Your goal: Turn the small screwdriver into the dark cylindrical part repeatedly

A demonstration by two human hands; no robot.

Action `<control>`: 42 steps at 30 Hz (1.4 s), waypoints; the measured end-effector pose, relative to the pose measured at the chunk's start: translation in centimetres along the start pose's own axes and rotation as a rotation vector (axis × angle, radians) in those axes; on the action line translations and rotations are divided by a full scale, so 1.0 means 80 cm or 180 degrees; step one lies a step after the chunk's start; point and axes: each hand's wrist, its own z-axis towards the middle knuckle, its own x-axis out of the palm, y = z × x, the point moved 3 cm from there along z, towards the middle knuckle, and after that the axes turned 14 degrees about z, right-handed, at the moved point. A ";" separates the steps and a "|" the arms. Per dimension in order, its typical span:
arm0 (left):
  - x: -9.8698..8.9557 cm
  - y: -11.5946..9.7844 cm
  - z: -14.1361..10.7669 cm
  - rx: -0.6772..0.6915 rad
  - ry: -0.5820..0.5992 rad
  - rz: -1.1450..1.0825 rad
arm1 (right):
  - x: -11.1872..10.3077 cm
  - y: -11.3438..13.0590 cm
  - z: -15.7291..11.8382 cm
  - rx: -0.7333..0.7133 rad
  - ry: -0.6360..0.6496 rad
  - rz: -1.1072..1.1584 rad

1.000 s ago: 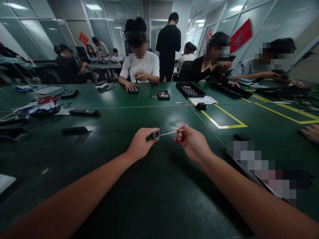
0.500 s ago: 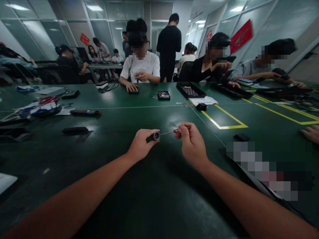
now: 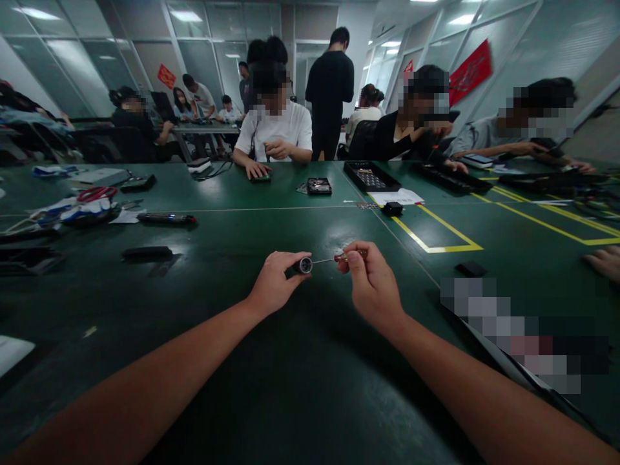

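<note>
Between the thumb and fingers of my left hand [image 3: 276,282] is a dark cylindrical part [image 3: 305,265], its round, light-rimmed end turned toward me. My right hand [image 3: 374,281] grips a screwdriver [image 3: 343,257] by its reddish handle. The thin metal shaft points left and its tip is at the cylinder's rim; whether it goes inside is too small to tell. Both hands are held over the green table [image 3: 290,387].
A black case [image 3: 146,254] and a dark pen-like tool [image 3: 166,219] lie to the left. Toward the far side are a black tray [image 3: 371,175] and a small black block [image 3: 392,208]. Another person's hand [image 3: 603,260] rests at the right edge. Several people sit beyond.
My right hand and the screwdriver have shifted slightly left, toward the cylinder. The left hand has barely moved.
</note>
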 end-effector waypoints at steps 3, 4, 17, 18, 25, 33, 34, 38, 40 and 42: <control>0.000 0.000 0.000 -0.0011 0.0012 -0.0006 | 0.001 -0.001 -0.001 0.0043 0.0030 0.0061; 0.001 0.001 0.000 -0.0008 0.0006 -0.0009 | 0.001 -0.001 -0.002 0.0051 0.0042 0.0085; 0.002 0.002 0.000 0.0018 0.0034 -0.0002 | 0.000 0.000 -0.003 0.0224 0.0069 0.0240; 0.002 0.002 0.000 0.0024 0.0025 0.0003 | 0.001 0.000 -0.004 0.0199 0.0055 0.0273; 0.002 0.001 0.000 0.0133 0.0070 0.0026 | 0.003 -0.015 0.002 0.0507 -0.0324 0.0670; 0.000 0.005 0.006 0.0096 -0.0009 0.0116 | -0.004 -0.055 0.020 0.1732 -0.0897 0.2152; 0.000 0.005 0.005 0.0095 -0.0020 0.0121 | -0.003 -0.054 0.019 0.1620 -0.0895 0.2094; -0.001 0.003 0.002 0.0149 -0.0019 0.0127 | 0.001 -0.046 0.015 0.1299 -0.0818 0.1793; -0.001 0.003 0.002 0.0133 -0.0019 0.0131 | 0.001 -0.041 0.014 0.1132 -0.0791 0.1562; -0.001 0.003 0.001 0.0094 -0.0027 0.0141 | 0.000 -0.033 0.013 0.0911 -0.0710 0.1258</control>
